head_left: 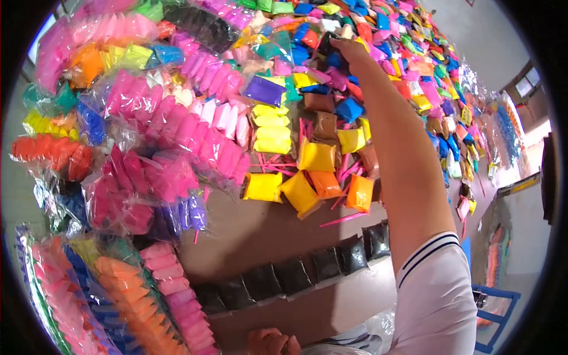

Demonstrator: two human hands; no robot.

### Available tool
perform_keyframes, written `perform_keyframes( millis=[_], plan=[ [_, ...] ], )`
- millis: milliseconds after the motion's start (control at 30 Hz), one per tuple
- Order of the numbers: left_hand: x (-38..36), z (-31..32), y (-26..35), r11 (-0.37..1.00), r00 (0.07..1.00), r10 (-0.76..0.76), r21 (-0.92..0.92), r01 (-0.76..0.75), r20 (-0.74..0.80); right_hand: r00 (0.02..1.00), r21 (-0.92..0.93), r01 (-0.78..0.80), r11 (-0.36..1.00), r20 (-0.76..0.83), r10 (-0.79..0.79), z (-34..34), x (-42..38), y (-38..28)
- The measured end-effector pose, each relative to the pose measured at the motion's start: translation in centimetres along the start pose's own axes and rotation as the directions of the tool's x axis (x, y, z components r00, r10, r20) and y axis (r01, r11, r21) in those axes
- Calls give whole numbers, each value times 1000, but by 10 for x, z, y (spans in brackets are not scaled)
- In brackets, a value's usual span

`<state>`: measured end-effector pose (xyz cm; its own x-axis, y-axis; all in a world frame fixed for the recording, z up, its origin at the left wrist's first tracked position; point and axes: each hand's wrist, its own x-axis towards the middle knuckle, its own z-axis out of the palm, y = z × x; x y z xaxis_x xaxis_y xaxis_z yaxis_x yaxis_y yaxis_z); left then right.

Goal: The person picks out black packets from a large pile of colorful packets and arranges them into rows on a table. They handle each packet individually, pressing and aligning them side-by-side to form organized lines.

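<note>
My right hand (351, 51) stretches far over the table into the pile of small coloured packets. Its fingers are closed at a black packet (326, 44), which they partly cover. At the bottom edge my left hand (272, 342) is close to my body with its fingers curled; whatever they hold, if anything, is hidden. Between me and the pile, a row of black packets (294, 274) lies side by side along the table. Yellow packets (263, 187) and orange packets (360, 193) lie beyond that row, below my right forearm.
Clear bags of pink packets (171, 118) are heaped on the left. Bagged stacks of orange packets (131, 296) stand at the lower left. Thin pink sticks (343, 219) are scattered on the brown tabletop (231, 236). A blue metal frame (500, 319) is at the lower right.
</note>
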<state>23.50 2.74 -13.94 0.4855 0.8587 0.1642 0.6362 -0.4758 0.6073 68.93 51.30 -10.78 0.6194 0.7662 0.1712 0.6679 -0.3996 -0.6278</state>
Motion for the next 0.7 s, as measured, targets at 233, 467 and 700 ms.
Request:
perform_keyframes(
  millis=[233,467,700],
  plan=[
    [-4,4,-8,997,999,-1,-72,-3,-52,758,185,632,753,54,-650,-83,-87,42],
    [7,0,-2,979,974,20,-195,-65,-224,775,751,-141,645,489,-401,-159,-374,30],
    [0,2,-11,943,992,-61,-333,21,-109,762,818,-383,428,542,-354,-108,-582,49]
  ],
)
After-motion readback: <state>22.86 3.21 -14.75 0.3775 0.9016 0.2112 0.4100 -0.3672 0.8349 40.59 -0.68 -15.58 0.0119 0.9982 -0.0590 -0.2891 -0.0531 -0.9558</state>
